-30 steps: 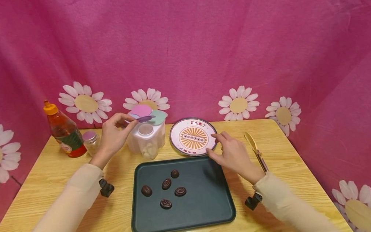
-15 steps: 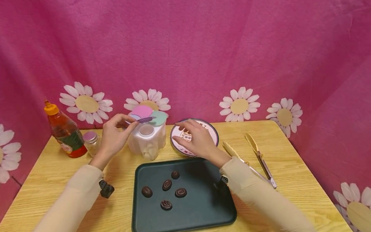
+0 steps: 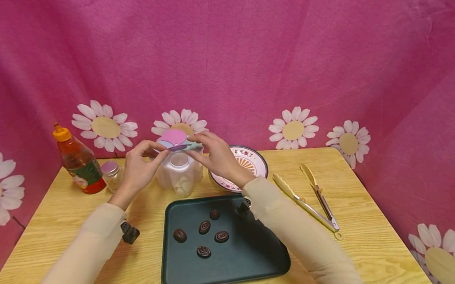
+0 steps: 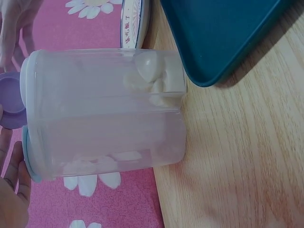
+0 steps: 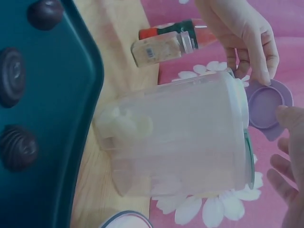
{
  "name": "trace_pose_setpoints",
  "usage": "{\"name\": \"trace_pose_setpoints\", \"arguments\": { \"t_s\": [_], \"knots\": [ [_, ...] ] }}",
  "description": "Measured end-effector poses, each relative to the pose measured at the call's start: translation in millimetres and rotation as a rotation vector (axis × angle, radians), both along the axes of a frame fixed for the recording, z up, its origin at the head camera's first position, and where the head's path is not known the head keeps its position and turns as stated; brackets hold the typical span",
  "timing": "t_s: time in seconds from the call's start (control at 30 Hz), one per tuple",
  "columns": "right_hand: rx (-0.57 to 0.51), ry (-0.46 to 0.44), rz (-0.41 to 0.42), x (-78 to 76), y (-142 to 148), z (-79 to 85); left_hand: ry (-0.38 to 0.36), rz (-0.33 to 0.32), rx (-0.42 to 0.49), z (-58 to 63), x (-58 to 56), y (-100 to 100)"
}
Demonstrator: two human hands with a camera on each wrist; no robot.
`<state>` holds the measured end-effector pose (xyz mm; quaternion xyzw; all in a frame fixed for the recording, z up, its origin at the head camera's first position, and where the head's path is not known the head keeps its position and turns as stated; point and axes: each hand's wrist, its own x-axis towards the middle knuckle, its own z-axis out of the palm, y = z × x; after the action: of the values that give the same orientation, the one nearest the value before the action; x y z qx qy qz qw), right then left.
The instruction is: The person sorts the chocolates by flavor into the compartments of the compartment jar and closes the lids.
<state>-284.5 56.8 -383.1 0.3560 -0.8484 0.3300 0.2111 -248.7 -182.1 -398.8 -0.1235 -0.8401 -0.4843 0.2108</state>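
While left hand (image 3: 140, 165) pinches lid (image 5: 265, 108) — right (image 3: 217, 157) flanks.

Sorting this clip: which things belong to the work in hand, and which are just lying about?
Apparently in use:
- left hand
- right hand
- purple lid
- translucent container

Lying about:
- dark green tray
- five chocolates
- patterned plate
- tongs
- sauce bottle
- pink-capped jar

There are five chocolates (image 3: 204, 227) and one each of tray (image 3: 254, 263), container (image 3: 181, 177), plate (image 3: 255, 161), bottle (image 3: 82, 166), jar (image 3: 112, 177), tongs (image 3: 283, 185).

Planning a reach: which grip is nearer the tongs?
Right. The right grip is left of the tongs, at the purple lid; the left grip pinches that lid, farther left.
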Motion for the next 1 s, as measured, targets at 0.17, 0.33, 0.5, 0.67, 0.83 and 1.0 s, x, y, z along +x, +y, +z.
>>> {"name": "trace_pose_setpoints", "arguments": {
  "t_s": [0.17, 0.33, 0.5, 0.67, 0.83, 1.0],
  "knots": [
    [-0.001, -0.031, 0.018, -6.1, -10, 3.4, 0.010, -0.003, -0.005, 0.4, 0.0, 0],
    [0.001, -0.062, 0.047, -7.1, -15, 3.7, 0.014, -0.007, -0.011, 0.2, 0.9, 1],
    [0.008, -0.052, 0.069, -3.3, -13, 1.9, 0.050, -0.011, -0.047, -1.7, 2.3, 0],
    [0.021, -0.026, 0.079, 2.1, -9, -2.8, 0.086, -0.023, -0.074, -5.4, 5.6, 0],
    [0.043, -0.003, 0.089, 6.5, -5, -7.8, 0.119, -0.043, -0.083, -9.0, 9.4, 0],
    [0.065, 0.028, 0.100, 9.9, -3, -12.2, 0.135, -0.052, -0.105, -12.1, 14.1, -1]
  ]
}}
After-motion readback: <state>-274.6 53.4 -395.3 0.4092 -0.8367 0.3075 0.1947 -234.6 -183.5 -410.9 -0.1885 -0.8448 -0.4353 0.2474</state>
